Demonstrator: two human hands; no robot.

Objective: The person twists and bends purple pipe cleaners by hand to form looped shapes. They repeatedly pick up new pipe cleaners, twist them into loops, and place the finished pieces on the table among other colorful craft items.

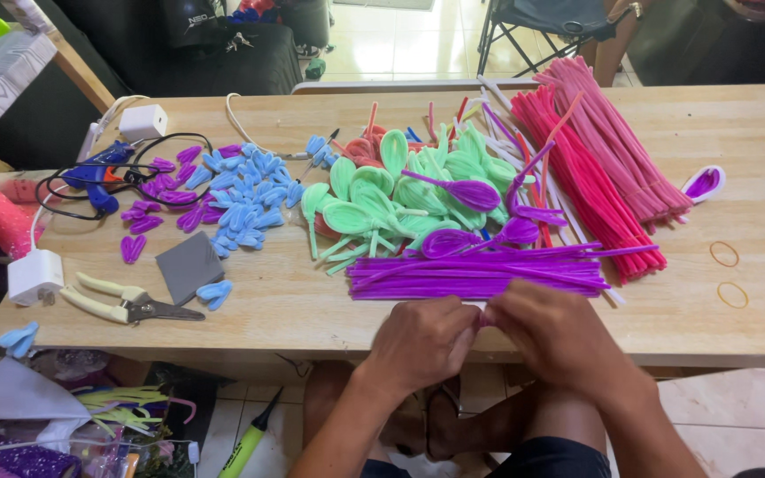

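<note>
My left hand (422,341) and my right hand (552,332) meet at the near edge of the wooden table (312,305), fingers pinched together on a small pink-purple pipe cleaner piece (482,317) between them. Just beyond my hands lies a bundle of straight purple pipe cleaners (480,273). Behind that sits a heap of green loop shapes (382,199) with a few purple loop shapes (475,193) on top.
Pink and red pipe cleaner bundles (599,159) lie at the right, with two rubber bands (728,274) beyond them. Small blue and purple petals (223,195), a blue glue gun (99,173), pliers (126,303), a grey square (189,264) and white adapters (35,274) fill the left.
</note>
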